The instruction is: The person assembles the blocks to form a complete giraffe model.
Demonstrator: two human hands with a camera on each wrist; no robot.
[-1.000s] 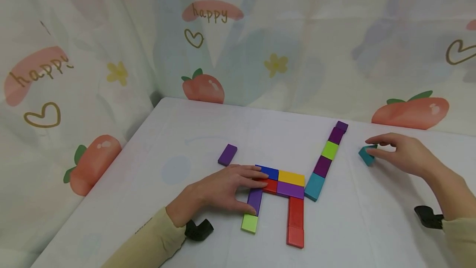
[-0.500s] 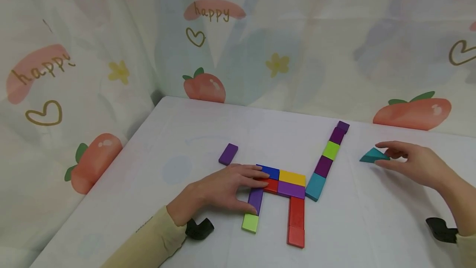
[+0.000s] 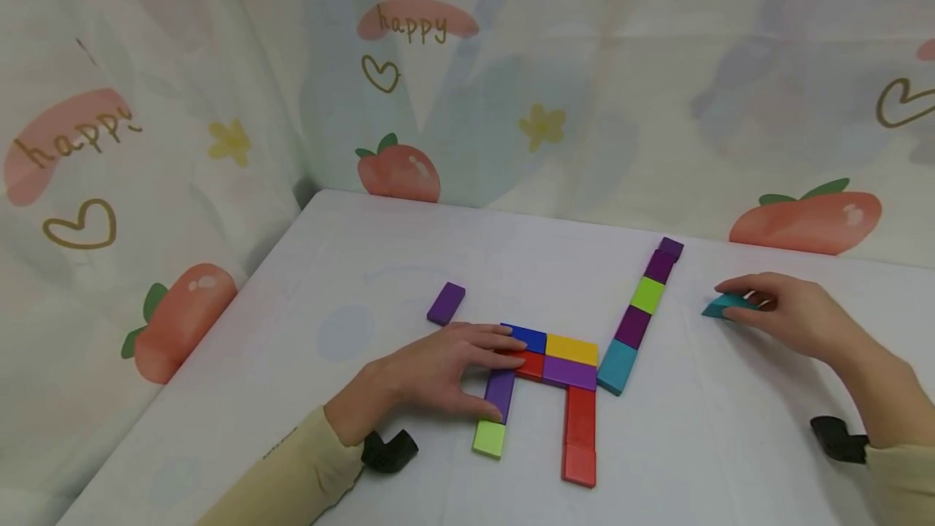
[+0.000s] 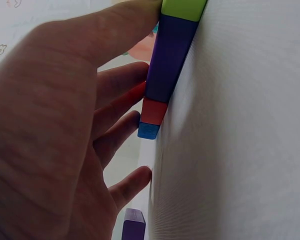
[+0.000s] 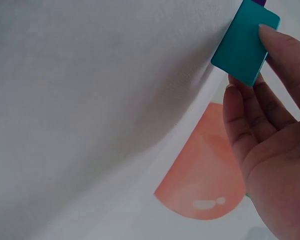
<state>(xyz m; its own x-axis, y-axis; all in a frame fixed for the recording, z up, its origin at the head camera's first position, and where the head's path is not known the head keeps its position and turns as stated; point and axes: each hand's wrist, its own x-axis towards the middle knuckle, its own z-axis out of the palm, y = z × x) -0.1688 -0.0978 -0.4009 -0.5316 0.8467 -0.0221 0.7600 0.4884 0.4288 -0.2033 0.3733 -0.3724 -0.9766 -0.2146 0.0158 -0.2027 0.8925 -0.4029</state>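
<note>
My right hand (image 3: pixel 799 315) pinches a teal wedge-shaped block (image 3: pixel 719 306) between thumb and fingers, at the right of the table. The right wrist view shows the flat face of this teal block (image 5: pixel 242 45) with the thumb against it. My left hand (image 3: pixel 445 368) rests with fingers spread on the left end of a flat block pattern. Its fingertips touch a blue block (image 3: pixel 535 341) and a red block (image 3: pixel 532 366). The thumb lies by a purple block (image 3: pixel 499 392) above a light green block (image 3: pixel 489 439). A yellow block (image 3: pixel 572 349) and another purple block (image 3: pixel 570 372) adjoin them.
Two red blocks (image 3: pixel 580 416) extend toward me from the pattern's right end. A slanting row of teal (image 3: pixel 618 365), purple and green blocks (image 3: pixel 648 295) runs to the back. One loose purple block (image 3: pixel 445 303) lies beyond the left hand. Patterned curtains (image 3: pixel 584 88) border the white table.
My right hand shifts the teal block slightly right, then back left, and turns it between the fingers. The left hand and the laid blocks stay where they are.
</note>
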